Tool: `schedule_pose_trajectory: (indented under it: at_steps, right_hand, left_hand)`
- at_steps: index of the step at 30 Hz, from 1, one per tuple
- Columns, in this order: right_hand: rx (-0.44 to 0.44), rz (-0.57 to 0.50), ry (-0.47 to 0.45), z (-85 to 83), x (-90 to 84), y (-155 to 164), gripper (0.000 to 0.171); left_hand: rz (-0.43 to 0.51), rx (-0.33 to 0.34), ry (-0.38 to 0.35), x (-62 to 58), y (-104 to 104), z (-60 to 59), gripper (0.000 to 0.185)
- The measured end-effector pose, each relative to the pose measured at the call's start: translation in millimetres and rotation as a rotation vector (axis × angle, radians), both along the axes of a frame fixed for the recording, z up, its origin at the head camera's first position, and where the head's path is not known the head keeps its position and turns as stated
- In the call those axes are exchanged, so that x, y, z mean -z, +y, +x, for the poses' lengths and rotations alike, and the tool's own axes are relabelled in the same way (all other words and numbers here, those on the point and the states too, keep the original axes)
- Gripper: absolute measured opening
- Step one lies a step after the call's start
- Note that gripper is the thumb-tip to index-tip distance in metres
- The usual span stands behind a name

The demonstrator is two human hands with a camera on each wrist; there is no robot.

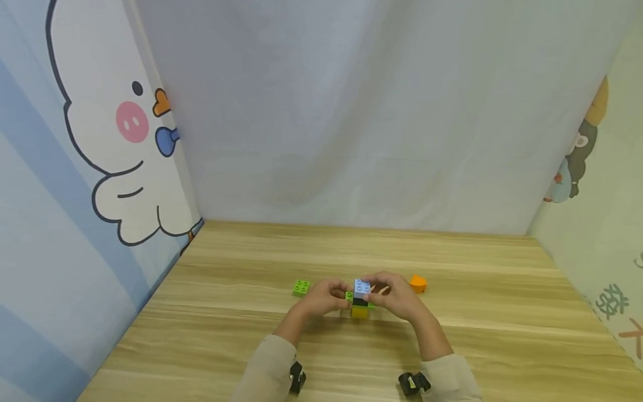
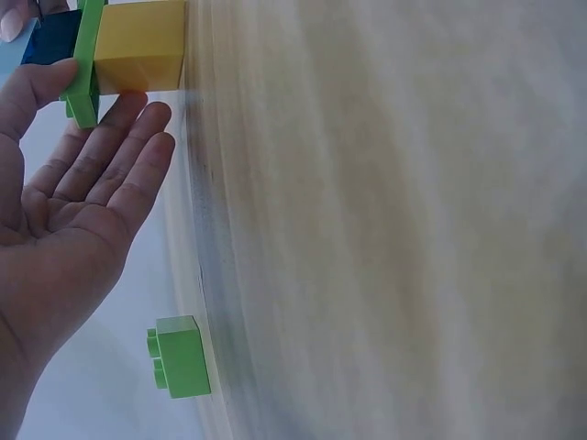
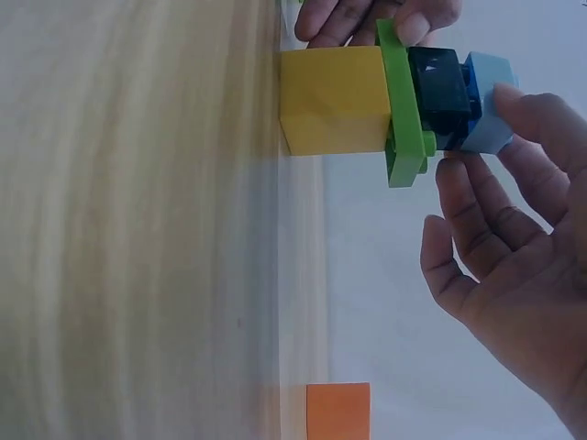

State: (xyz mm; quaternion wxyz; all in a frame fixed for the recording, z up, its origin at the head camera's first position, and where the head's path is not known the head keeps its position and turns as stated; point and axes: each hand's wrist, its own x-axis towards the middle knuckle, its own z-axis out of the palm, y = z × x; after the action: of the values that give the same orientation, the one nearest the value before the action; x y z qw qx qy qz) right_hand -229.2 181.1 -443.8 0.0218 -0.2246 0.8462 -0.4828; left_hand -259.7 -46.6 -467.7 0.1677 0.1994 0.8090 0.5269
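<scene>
Yellow plastic sits at the bottom of the little brick stack [image 1: 360,300] that I have standing on the wooden table [image 1: 482,335], near the middle and close to me: a smooth yellow cube, then a thin green plate that juts out on both sides, a dark block, and a pale blue studded brick on top. My left hand [image 1: 321,298] comes in from the left with fingers mostly straight, their tips resting against the green plate's edge, I think to steady the stack. My right hand [image 1: 397,296] curls in from the right, thumb and fingertips [image 3: 514,101] pinching the pale blue brick, which looks like pressing it home onto the studs. The bricks are hard, glossy and square-edged, the table a matt light woodgrain. A loose green brick [image 1: 301,287] lies just left of my left hand, studs up, and an orange block [image 1: 418,283] lies just right of my right hand, both apart from the stack.
</scene>
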Motion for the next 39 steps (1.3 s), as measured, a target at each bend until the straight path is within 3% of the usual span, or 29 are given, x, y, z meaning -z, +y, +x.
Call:
schedule_pose_trajectory:
  at_steps: [12, 22, 32, 39]
  right_hand:
    - [-0.024, 0.083, 0.026, -3.8, -2.8, -1.5, 0.031]
    - [-0.017, 0.045, 0.022, -2.4, 2.0, -2.0, 0.031]
    - [0.040, 0.002, -0.057, 6.8, 4.6, 4.8, 0.058]
    - [0.049, 0.013, -0.061, 5.0, 3.4, 7.9, 0.055]
  left_hand:
    - [-0.005, 0.005, -0.019, 1.7, -1.1, -0.8, 0.037]
    - [-0.001, 0.007, -0.019, 0.4, -1.4, -0.5, 0.034]
    - [-0.011, 0.001, -0.013, 0.4, 3.1, -0.6, 0.037]
    - [-0.019, -0.009, -0.022, -1.1, 2.2, -0.6, 0.035]
